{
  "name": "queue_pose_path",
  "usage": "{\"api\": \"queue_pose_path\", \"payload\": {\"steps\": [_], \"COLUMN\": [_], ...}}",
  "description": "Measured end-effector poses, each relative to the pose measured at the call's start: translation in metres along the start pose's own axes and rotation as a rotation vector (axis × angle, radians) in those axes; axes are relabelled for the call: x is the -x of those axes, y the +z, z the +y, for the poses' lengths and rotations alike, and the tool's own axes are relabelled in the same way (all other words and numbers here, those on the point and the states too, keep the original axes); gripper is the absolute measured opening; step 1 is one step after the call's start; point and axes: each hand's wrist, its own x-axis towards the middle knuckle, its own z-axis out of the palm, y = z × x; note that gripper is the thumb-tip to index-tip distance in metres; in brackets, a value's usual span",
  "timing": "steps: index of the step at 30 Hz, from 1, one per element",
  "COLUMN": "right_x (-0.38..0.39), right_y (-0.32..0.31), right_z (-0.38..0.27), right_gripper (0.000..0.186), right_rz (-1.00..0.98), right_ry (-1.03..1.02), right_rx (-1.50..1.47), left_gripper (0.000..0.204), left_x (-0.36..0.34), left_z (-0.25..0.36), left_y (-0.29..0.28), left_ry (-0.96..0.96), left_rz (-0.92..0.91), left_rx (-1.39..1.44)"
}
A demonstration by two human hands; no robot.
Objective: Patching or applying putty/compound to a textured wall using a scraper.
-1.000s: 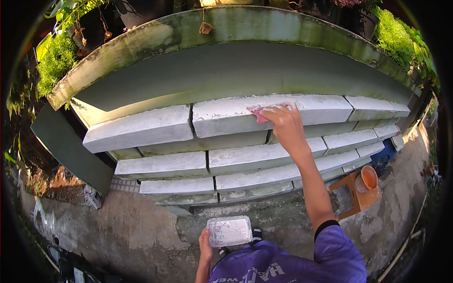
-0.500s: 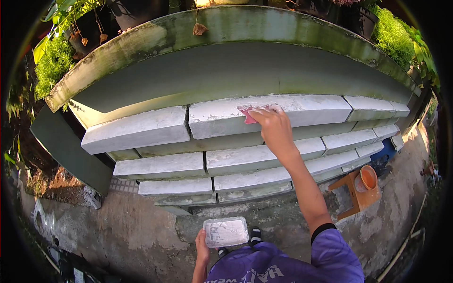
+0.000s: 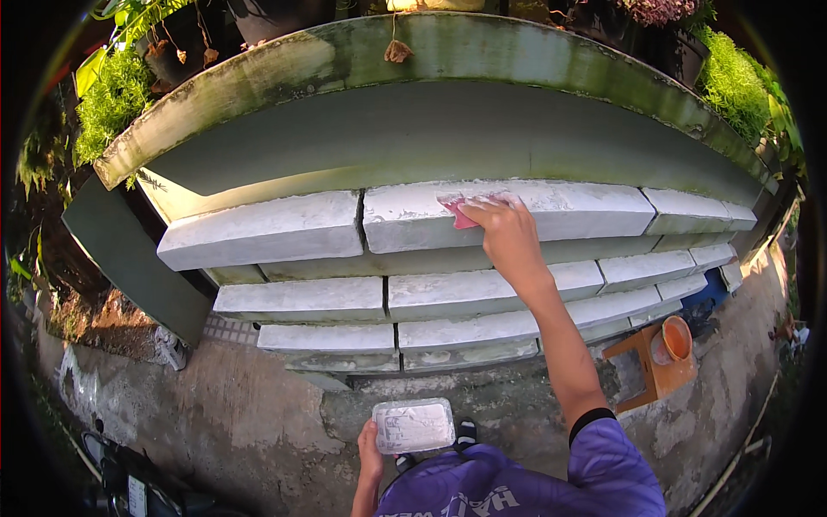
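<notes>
My right hand (image 3: 502,220) is closed on a pink flat scraper (image 3: 463,216), pressed to the top front edge of the upper white block (image 3: 594,208), where rough white paste shows around it. My left hand (image 3: 369,441) grips the left side of a shallow rectangular tray (image 3: 413,425) smeared with white material, held low in front of my purple shirt. Further white blocks form stepped rows (image 3: 491,291) below the one I touch, with dark joints between them.
A green-stained curved ledge (image 3: 448,52) with potted plants (image 3: 115,112) runs above. An orange bucket (image 3: 677,338) sits on a wooden stool (image 3: 656,379) at lower right. A dark green panel (image 3: 129,258) stands left. Part of a motorbike (image 3: 121,478) shows at lower left.
My right hand and the scraper have moved a little leftward along the block's edge. The tray has drawn slightly left and stays in my left hand. The view has shifted slightly.
</notes>
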Motion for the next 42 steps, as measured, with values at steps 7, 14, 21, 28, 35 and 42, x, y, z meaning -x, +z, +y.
{"api": "queue_pose_path", "payload": {"steps": [7, 14, 21, 28, 35, 42], "right_x": [0.016, 0.015, 0.052, 0.042, 0.085, 0.144], "right_y": [-0.040, -0.031, -0.067, -0.056, -0.101, -0.086], "right_z": [-0.018, 0.047, 0.053, 0.109, 0.086, 0.060], "right_gripper": [0.039, 0.041, 0.041, 0.046, 0.045, 0.031], "right_rz": [0.005, 0.030, 0.013, 0.008, 0.041, 0.048], "right_ry": [0.004, 0.076, 0.100, 0.120, 0.128, 0.194], "right_rx": [-0.024, 0.042, 0.020, 0.130, -0.005, -0.203], "left_gripper": [0.045, 0.043, 0.038, 0.047, 0.061, 0.062], "left_x": [-0.005, -0.011, -0.012, -0.027, -0.054, -0.043], "left_z": [-0.007, -0.008, -0.019, -0.030, -0.092, -0.072], "left_y": [-0.009, -0.006, -0.025, -0.020, -0.055, -0.034], "left_ry": [-0.002, -0.004, -0.006, -0.023, -0.088, -0.127], "left_rz": [0.001, -0.071, -0.011, 0.032, 0.128, 0.016], "left_rx": [0.021, 0.042, 0.093, 0.051, 0.037, -0.053]}}
